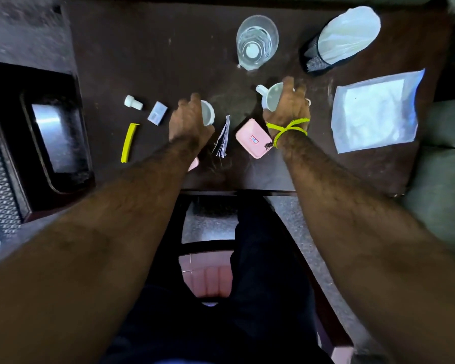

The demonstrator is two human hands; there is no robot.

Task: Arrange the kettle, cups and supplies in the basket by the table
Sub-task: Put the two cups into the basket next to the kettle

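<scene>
I see my left hand (188, 119) gripping a small white cup (208, 112) left of the pink case (252, 137); my right hand (286, 106) clasps a white mug (269, 97) beyond it.

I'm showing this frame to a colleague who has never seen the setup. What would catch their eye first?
Two bare forearms reach over a dark table, the left hand on a small white cup and the right hand over a white mug. A bright yellow band circles the right wrist, beside a pink case. Farther back stands a clear glass.
</scene>
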